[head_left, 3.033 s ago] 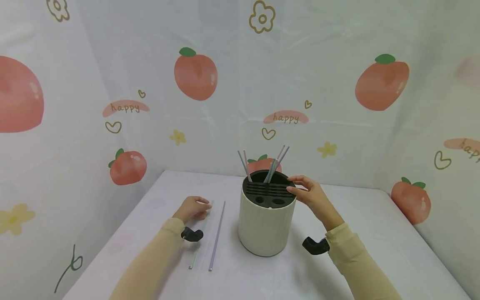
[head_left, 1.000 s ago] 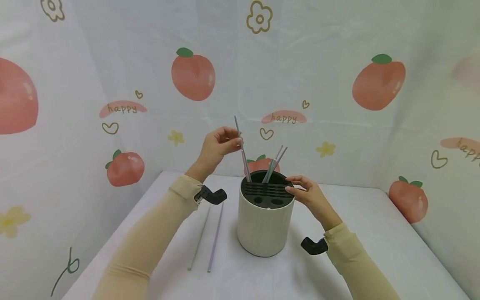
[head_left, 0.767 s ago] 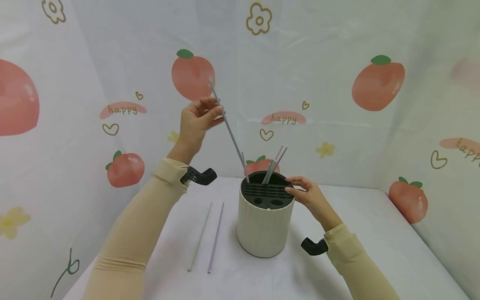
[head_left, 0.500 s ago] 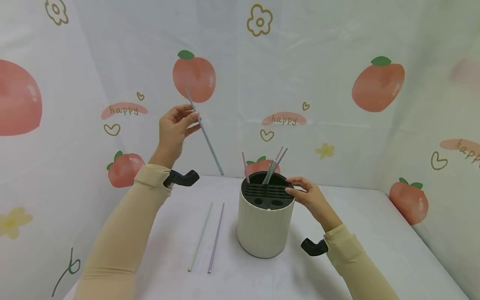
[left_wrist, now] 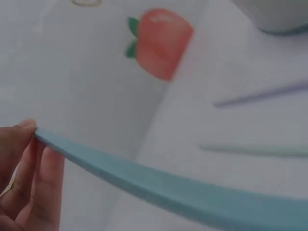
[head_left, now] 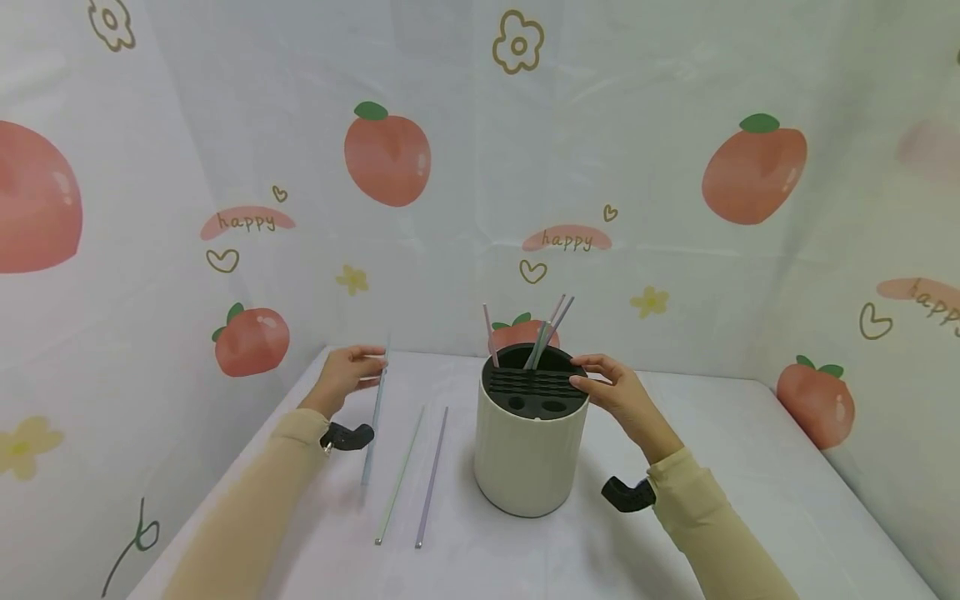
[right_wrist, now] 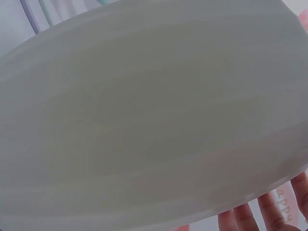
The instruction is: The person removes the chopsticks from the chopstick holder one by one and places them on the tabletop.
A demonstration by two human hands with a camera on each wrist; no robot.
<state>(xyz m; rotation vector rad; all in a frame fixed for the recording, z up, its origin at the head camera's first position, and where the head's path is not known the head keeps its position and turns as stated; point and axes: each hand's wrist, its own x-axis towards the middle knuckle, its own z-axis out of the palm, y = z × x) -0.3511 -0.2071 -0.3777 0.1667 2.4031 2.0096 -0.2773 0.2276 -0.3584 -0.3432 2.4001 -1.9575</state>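
Note:
My left hand (head_left: 345, 375) pinches a blue chopstick (head_left: 377, 408) between thumb and fingers, left of the other sticks. The left wrist view shows that chopstick (left_wrist: 159, 182) running large and close across the picture from the fingertips. A cream ribbed utensil holder (head_left: 528, 458) with a black slotted insert (head_left: 536, 404) stands upright on the table. My right hand (head_left: 626, 400) holds its right rim, with thumb and fingers over the edge. In the holder's back compartment lean several chopsticks, a pink one (head_left: 491, 335) apart at the left. The right wrist view is filled by the holder's wall (right_wrist: 154, 115).
A green chopstick (head_left: 401, 477) and a purple chopstick (head_left: 432, 477) lie side by side on the white table (head_left: 675, 533), left of the holder. Behind stands a white cloth backdrop (head_left: 450, 275) printed with peaches, hearts and flowers.
From the tabletop my left hand rose to the holder, drew the blue chopstick up and out, moved left and came down low over the table. My right hand stayed at the rim.

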